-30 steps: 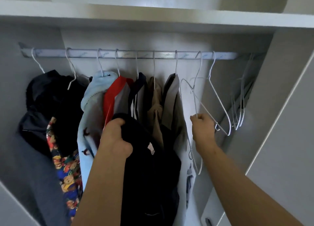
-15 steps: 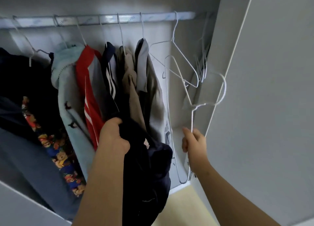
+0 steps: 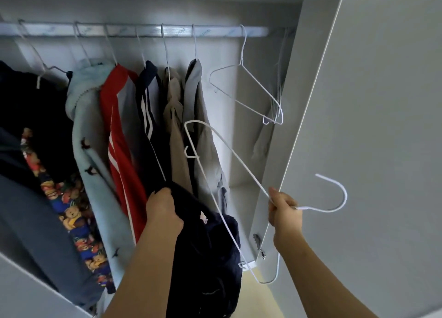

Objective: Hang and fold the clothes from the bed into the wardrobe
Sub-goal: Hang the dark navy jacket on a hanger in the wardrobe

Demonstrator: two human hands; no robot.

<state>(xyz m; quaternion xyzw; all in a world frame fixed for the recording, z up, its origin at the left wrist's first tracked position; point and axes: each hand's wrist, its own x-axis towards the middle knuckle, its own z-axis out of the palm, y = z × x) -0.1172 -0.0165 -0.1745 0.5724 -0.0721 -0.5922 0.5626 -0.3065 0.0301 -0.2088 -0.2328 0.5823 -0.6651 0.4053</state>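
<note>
The left hand (image 3: 165,212) has its fingers curled tight into a bunched dark navy garment (image 3: 210,246). The garment hangs down from the grip beside the forearm, in front of the open wardrobe. Just right of those fingers, the right hand (image 3: 284,212) pinches a white wire hanger (image 3: 345,196) at its neck. The hook sticks out to the right of the fingers, in front of the wardrobe door (image 3: 382,126). The frame stands on end, with one shoulder up and left of the fingers and the other below the wrist. Its long bar crosses the navy garment's right edge.

Beyond the left fingers, on the rail (image 3: 134,31), hang a light blue fleece (image 3: 91,135), a red top (image 3: 117,135), a striped navy jacket (image 3: 148,107), a beige garment (image 3: 174,107) and a grey shirt (image 3: 196,90). Farther left are a black garment (image 3: 28,97) and a bear-print cloth (image 3: 69,212). Above and beyond the right fingers, an empty hanger (image 3: 242,54) hangs on the rail, with more hangers bunched at its far right end.
</note>
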